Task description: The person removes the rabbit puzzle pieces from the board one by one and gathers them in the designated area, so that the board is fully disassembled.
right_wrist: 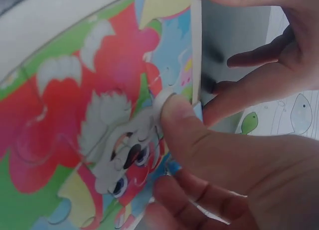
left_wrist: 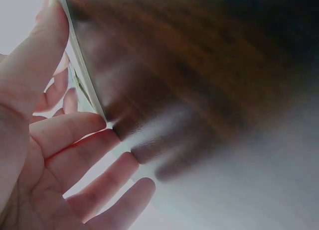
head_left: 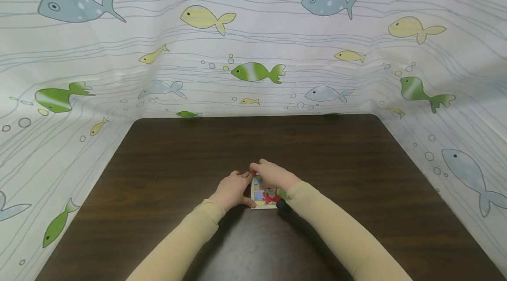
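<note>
A small jigsaw puzzle [head_left: 266,198] in a pale tray lies on the table, with a red and white cartoon animal on blue and green. My left hand [head_left: 234,191] rests at its left side; in the left wrist view the thumb and fingertips touch the tray edge [left_wrist: 85,70], with the fingers spread and fairly straight. Over the puzzle's upper part bends my right hand [head_left: 273,176]. In the right wrist view its thumb [right_wrist: 182,120] and curled fingers pinch a puzzle piece [right_wrist: 130,153] with the animal's face; the piece's far edge is hidden.
The dark brown wooden table [head_left: 178,149] extends on all sides of the puzzle. A white cloth [head_left: 222,96] printed with fish hangs behind the table and along both sides. A small black object [head_left: 283,205] sits by the right wrist.
</note>
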A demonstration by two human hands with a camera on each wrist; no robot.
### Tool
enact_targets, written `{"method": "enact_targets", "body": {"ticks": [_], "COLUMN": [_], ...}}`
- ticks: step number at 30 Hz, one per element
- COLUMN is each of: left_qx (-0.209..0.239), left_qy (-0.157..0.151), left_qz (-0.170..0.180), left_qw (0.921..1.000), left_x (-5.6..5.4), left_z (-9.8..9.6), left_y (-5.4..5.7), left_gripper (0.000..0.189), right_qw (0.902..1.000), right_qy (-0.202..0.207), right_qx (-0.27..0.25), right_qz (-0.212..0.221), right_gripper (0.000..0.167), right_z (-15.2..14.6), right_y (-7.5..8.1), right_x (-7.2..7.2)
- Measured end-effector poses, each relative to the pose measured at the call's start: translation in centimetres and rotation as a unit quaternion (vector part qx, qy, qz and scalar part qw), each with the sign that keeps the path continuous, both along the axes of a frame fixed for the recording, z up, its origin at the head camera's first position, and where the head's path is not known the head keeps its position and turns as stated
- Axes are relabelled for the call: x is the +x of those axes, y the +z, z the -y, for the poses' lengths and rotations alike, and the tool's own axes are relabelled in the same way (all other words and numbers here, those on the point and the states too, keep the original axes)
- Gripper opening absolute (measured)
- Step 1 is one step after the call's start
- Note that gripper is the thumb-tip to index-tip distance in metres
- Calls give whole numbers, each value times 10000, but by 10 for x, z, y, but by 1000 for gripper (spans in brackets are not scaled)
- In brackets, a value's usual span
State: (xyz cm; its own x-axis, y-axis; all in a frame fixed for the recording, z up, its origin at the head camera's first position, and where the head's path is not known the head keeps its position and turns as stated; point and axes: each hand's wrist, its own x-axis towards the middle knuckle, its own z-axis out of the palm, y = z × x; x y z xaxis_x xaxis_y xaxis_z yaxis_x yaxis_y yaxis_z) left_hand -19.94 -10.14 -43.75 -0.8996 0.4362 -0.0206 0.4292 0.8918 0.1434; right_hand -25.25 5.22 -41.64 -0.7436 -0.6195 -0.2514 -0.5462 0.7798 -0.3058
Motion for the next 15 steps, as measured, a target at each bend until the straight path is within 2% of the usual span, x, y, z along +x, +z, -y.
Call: {"method": "enact_targets", "body": {"ticks": [5,10,15], "left_qx": [-6,-18,-91], "left_qy": [8,35,83], "left_qz": [28,70,93], "left_qw": [10000,10000,9999], "left_x": [1,3,4], "left_z": [-1,-2,-3], "left_y": [2,5,7], "left_gripper": [92,89,89], "right_qw": [9996,9994,9990], "right_qy": [146,49,47], "right_qx": [-62,-232,-287], "right_qz": [-249,-251,-352], "right_gripper": [41,46,39], "right_z": [-4,-8,-10], "right_y": [-3,-8,-12], "right_x": [-3,-6,-8]}}
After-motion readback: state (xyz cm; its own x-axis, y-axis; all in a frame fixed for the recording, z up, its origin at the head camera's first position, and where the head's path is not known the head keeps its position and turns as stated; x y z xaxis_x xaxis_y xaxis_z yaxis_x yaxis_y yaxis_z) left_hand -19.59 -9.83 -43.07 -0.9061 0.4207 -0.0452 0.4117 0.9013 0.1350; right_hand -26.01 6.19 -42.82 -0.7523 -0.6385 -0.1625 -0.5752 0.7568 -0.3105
